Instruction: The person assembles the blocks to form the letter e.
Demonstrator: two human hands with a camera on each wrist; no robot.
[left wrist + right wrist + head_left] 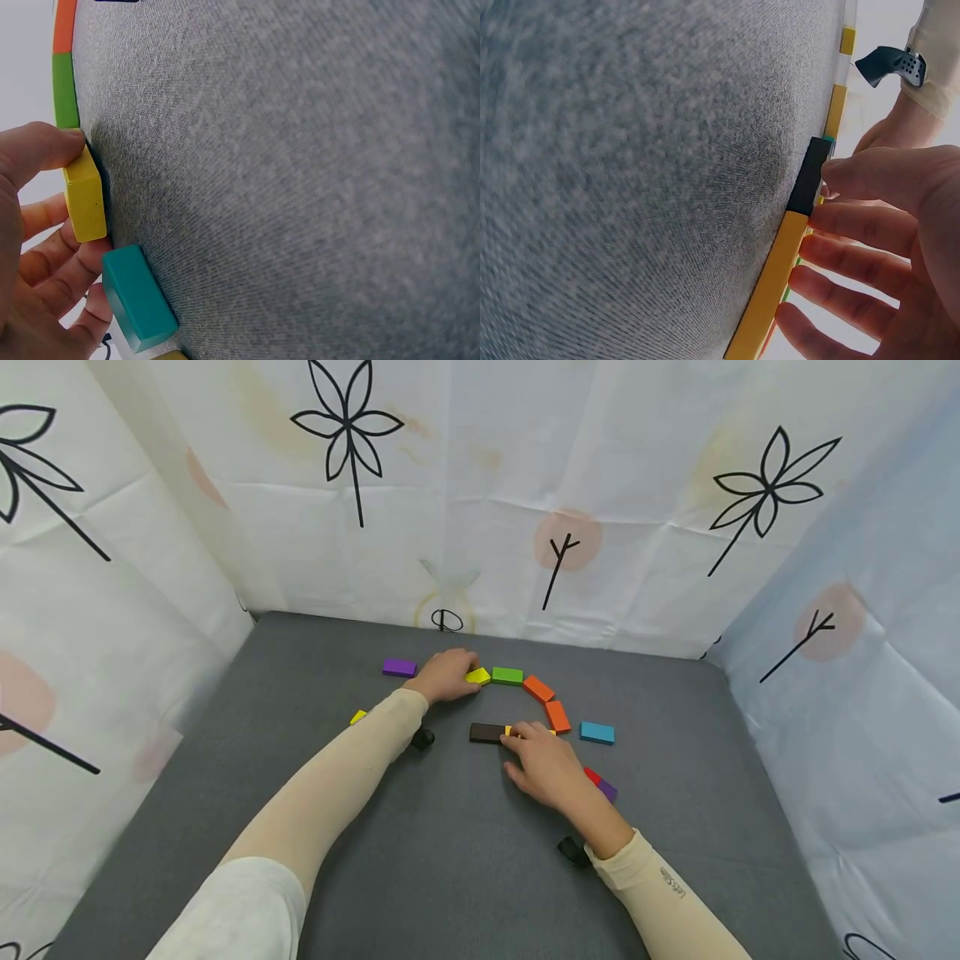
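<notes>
Your right hand (551,767), loosely extended near one red block (592,775), had its fingertips at one dark block (486,732) and an amber block (766,292). Beyond lay two orange blocks (557,717). Farther, beside one green block (507,677), your left hand (447,675) pinched a yellow block (88,201) on the grey table (450,877), before a patterned curtain (480,468).

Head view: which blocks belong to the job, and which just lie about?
Likely in the job:
yellow block, in left hand
green block, two orange blocks, curving on from it
black block, amber block, at right hand

Apparently lying about:
blue block
red block
two purple blocks
yellow piece by left sleeve
</notes>
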